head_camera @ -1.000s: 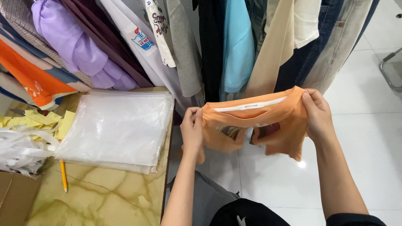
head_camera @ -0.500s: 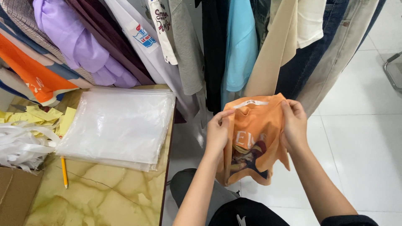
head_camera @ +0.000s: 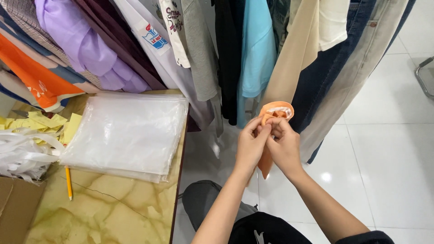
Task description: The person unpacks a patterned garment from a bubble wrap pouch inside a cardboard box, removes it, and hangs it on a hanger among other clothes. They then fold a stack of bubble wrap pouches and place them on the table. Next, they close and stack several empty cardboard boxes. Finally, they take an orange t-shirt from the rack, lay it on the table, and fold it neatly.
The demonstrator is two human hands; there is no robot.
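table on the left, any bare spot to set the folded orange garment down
Bare marble on the table lies below the clear bag stack, right of the pencil. The upper left is crowded with yellow slips and white strips.

There is 1 view only, from a camera worn on the person's head, looking steeply down and forward. It sits close above the hands, left hand point(head_camera: 251, 143) and right hand point(head_camera: 284, 145), with the surface point(head_camera: 113, 212) at lower left and hanging clothes point(head_camera: 253, 49) across the top.
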